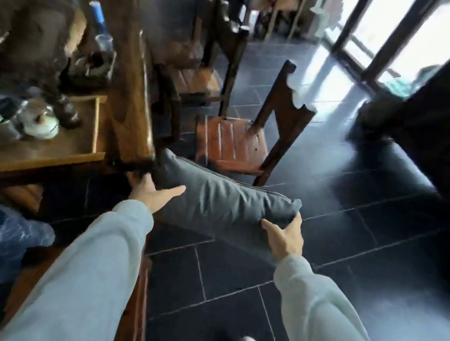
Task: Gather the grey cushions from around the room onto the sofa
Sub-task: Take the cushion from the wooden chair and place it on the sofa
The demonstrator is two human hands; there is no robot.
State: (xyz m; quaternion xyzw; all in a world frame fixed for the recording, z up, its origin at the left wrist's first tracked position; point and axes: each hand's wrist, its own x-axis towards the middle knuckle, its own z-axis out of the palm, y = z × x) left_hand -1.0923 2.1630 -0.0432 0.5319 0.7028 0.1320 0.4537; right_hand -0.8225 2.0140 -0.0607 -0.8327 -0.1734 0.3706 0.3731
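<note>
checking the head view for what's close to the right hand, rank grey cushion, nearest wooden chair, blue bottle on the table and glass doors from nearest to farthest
From the right hand:
1. Grey cushion: in its grip, at the cushion's right end.
2. Wooden chair: just beyond the cushion, on the dark tiles.
3. Blue bottle: far left, up on the table.
4. Glass doors: back right, across the room.

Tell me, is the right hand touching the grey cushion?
Touching. The head view shows the right hand pinching the grey cushion's corner between thumb and fingers.
</note>
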